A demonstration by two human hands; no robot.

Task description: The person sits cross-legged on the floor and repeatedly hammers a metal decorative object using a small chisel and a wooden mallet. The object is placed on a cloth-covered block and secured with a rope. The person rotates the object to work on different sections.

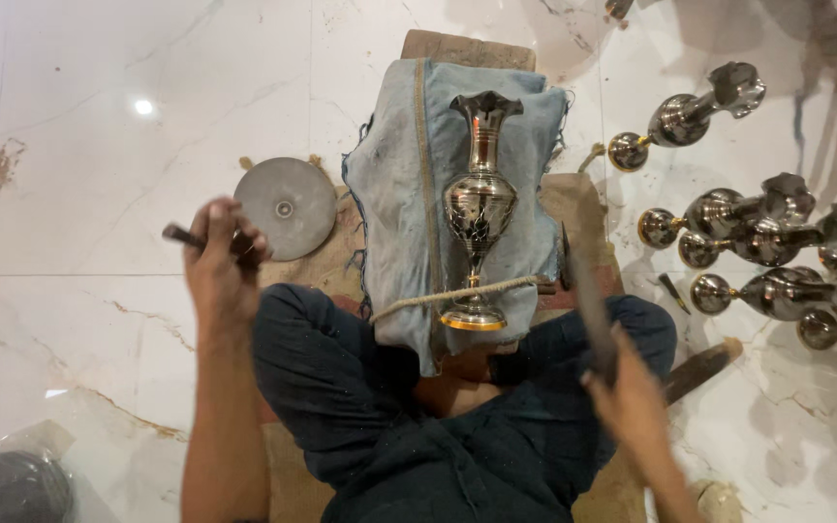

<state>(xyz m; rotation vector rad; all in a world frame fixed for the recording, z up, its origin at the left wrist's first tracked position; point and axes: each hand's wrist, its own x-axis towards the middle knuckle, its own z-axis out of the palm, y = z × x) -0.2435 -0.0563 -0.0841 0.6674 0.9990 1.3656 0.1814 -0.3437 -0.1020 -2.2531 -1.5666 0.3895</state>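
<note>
Seen from the head camera, a seated person in dark trousers works over a polished metal vase (480,208) that lies on a blue cloth (394,184) draped over a wooden block (467,46). A rope (452,293) crosses the vase's stem just above its gold-rimmed foot, pinning it to the cloth.

Left of the vase, the left hand (223,254) is raised and curled into a fist around a thin dark tool (182,235), well apart from the vase. Between that hand and the vase, a round grey metal disc (286,207) lies flat beside the cloth's edge.

Right of the vase, the right hand (632,392) is closed around the handle of a long dark wooden stick (588,281), blurred, which rises alongside the cloth's right edge without touching the vase. A second wooden handle (701,368) lies on the floor just beyond that hand.

Farther right of the vase, a cluster of similar vases (758,242) lies on its sides on the white marble floor (99,145). Whether anything is inside any vase cannot be told. At lower left, far from the vase, sits a dark bag (7,484).
</note>
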